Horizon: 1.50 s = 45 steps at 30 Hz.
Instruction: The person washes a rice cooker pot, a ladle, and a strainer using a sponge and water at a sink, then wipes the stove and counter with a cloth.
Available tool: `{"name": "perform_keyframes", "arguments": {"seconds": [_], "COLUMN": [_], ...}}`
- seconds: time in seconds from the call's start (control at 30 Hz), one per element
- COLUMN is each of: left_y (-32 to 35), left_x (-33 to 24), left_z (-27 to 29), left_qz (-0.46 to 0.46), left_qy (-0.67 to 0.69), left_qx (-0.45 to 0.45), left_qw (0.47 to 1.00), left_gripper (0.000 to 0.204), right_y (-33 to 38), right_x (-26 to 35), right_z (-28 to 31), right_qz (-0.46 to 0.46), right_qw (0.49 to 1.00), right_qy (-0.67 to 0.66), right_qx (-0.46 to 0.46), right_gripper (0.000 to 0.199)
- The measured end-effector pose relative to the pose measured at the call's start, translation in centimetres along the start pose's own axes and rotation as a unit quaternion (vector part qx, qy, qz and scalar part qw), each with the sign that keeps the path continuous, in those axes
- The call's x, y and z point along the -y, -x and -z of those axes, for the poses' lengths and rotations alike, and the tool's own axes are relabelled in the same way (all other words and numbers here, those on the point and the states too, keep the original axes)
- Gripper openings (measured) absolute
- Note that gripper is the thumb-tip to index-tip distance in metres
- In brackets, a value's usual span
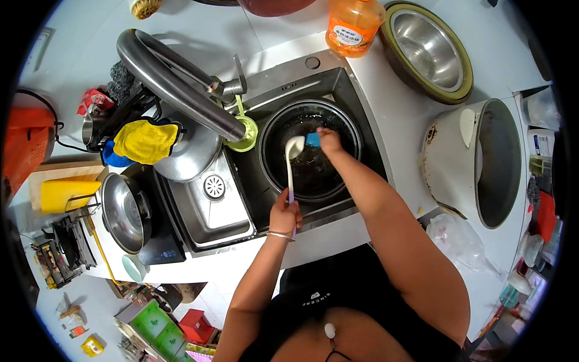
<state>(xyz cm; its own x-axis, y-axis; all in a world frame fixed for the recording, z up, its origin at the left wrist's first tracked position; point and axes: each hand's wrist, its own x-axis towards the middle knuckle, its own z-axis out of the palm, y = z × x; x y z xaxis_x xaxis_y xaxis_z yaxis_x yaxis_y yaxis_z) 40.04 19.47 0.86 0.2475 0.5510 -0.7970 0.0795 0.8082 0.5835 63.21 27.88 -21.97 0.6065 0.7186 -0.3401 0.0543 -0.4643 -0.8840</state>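
A dark round pot (310, 151) sits in the right basin of a steel sink (283, 90). My left hand (285, 215) grips the handle of a white rice paddle (291, 158), whose head reaches over the pot's left side. My right hand (329, 140) is inside the pot, closed on a blue sponge (312, 139) pressed next to the paddle's head.
A curved faucet (175, 78) arches over the left basin, where a steel lid (194, 152) and yellow cloth (146, 141) lie. A green cup (243, 136), an orange detergent bottle (353, 25), a steel bowl (429, 49), a white rice cooker (476, 160) and another lid (125, 211) surround the sink.
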Motion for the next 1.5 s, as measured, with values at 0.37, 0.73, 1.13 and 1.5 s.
{"name": "perform_keyframes", "arguments": {"seconds": [0.37, 0.73, 1.13, 1.5], "left_y": [-4.0, -5.6, -6.9, 6.3], "left_x": [-1.2, -3.7, -4.5, -1.0], "left_z": [-1.8, 1.0, -1.2, 2.1], "left_qz": [0.128, 0.228, 0.067, -0.191], "left_qy": [0.159, 0.153, -0.134, -0.767], "left_qx": [0.105, 0.147, 0.055, -0.042], "left_qw": [0.973, 0.95, 0.987, 0.611], "left_gripper": [0.018, 0.041, 0.041, 0.066], "right_y": [7.3, 9.2, 15.5, 16.3], "right_x": [5.8, 7.4, 12.0, 10.5], "right_z": [-2.3, -1.5, 3.8, 12.2], "right_qz": [0.149, 0.165, 0.103, 0.328], "right_qw": [0.96, 0.893, 0.976, 0.912], "right_qy": [0.228, 0.361, -0.028, 0.206], "right_qx": [0.067, 0.212, 0.19, 0.132], "right_gripper": [0.025, 0.03, 0.022, 0.036]}}
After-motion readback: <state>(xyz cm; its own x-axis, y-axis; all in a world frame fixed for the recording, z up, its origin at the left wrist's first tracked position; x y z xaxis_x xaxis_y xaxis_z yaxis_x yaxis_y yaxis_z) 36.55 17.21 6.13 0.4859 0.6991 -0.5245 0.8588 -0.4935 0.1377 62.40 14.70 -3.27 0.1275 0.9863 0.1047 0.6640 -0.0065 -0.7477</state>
